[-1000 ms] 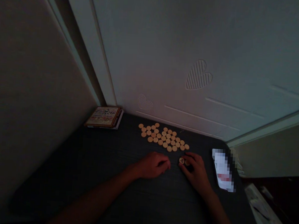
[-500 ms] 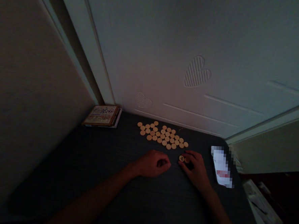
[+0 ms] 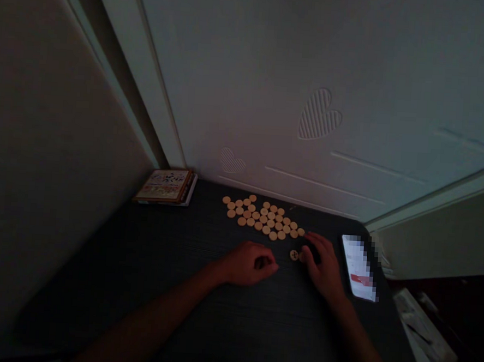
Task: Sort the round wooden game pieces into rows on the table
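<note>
On the dark table, a round wooden disc with a dark X-like mark (image 3: 294,255) lies between my two hands. Just right of it is a second disc (image 3: 302,257), partly covered by the thumb of my right hand (image 3: 322,265). That hand is open, thumb and fingers apart, its fingertips beside the right end of a spread of plain wooden discs (image 3: 263,219). My left hand (image 3: 250,264) rests on the table left of the marked disc, fingers curled and pressed to the thumb. Whatever they may hold is hidden.
A phone with a lit, blurred screen (image 3: 358,267) lies near the table's right edge. Stacked books (image 3: 165,186) sit at the back left corner. Behind the table stands a white panel with raised hearts (image 3: 272,95). Papers (image 3: 425,329) lie lower, beyond the right edge.
My right hand has let go of the marked disc and moved slightly right and away from me, its fingers reaching toward the spread of discs. The left hand has barely moved.
</note>
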`<state>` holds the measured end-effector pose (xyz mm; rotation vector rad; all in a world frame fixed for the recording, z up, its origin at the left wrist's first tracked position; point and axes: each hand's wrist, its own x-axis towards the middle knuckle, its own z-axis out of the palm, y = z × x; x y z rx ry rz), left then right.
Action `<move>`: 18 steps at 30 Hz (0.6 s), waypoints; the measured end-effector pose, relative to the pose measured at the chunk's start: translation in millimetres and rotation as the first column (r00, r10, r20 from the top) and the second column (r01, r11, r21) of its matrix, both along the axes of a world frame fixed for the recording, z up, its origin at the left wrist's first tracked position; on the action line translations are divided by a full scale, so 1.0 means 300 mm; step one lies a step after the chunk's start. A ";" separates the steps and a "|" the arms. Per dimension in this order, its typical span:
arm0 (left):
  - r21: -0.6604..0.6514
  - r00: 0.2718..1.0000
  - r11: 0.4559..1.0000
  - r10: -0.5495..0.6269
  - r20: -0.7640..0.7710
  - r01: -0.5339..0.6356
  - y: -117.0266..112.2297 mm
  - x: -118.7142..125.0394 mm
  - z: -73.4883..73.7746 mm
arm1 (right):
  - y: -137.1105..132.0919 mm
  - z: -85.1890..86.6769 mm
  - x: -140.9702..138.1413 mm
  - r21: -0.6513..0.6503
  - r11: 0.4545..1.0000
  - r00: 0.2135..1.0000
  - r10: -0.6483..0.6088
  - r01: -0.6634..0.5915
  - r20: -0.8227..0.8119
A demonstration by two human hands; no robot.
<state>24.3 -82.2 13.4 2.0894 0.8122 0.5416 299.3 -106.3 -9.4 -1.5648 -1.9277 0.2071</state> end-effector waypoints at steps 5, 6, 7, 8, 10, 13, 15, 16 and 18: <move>-0.005 1.000 1.000 0.000 0.004 0.000 0.002 0.000 -0.004 | 0.072 0.025 0.024 -0.086 0.993 0.995 0.083 -0.078 0.060; -0.002 1.000 1.000 -0.003 0.004 0.003 0.002 0.000 -0.004 | 0.082 0.026 0.030 -0.106 0.990 0.993 0.100 -0.092 0.070; 0.002 1.000 1.000 -0.006 0.005 0.006 0.002 0.000 -0.004 | 0.089 0.026 0.035 -0.127 0.986 0.990 0.120 -0.110 0.077; 0.006 1.000 1.000 -0.007 0.006 0.007 0.003 0.000 -0.005 | 0.093 0.025 0.041 -0.146 0.981 0.987 0.141 -0.128 0.082; 0.009 1.000 1.000 -0.005 0.010 0.005 0.003 -0.001 -0.006 | 0.094 0.018 0.054 -0.179 0.971 0.980 0.178 -0.159 0.091; 0.012 1.000 1.000 -0.008 0.018 0.008 0.004 -0.002 -0.007 | 0.079 0.006 0.073 -0.220 0.961 0.974 0.193 -0.165 0.115; 0.011 1.000 1.000 -0.014 0.016 0.014 0.004 -0.003 -0.007 | 0.065 0.001 0.084 -0.237 0.960 0.974 0.186 -0.151 0.133; 0.010 1.000 1.000 -0.015 0.015 0.014 0.003 -0.003 -0.007 | 0.059 0.000 0.089 -0.240 0.960 0.974 0.180 -0.143 0.140; 0.006 1.000 1.000 -0.010 0.011 0.009 0.003 -0.002 -0.005 | 0.049 -0.001 0.100 -0.232 0.964 0.975 0.165 -0.127 0.151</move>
